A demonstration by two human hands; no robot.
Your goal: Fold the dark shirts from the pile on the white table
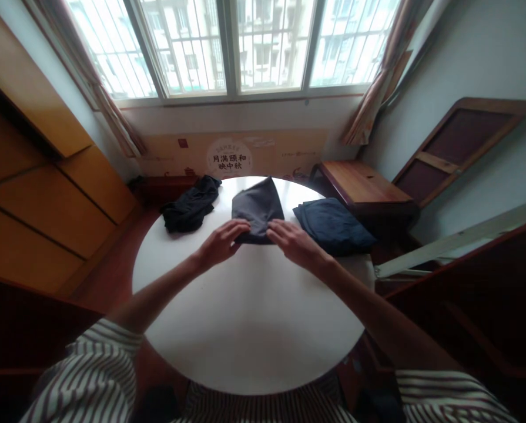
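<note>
A dark grey piece of folded cloth, perhaps a garment, lies near the far side of the white round table. At its near left corner, my left hand grips the edge, fingers on top and thumb lower down. My right hand holds the near right corner, its fingers bent over the fabric and its thumb hidden. The cloth's far edge rises to a point at the upper right. To the left sits a crumpled black garment; on the right is a folded navy garment, close to my right hand.
Beyond the table's right side stands a small wooden desk. Wooden cabinets line the left, and a barred window with curtains spans the far wall. A pale metal rail reaches toward the table's right edge.
</note>
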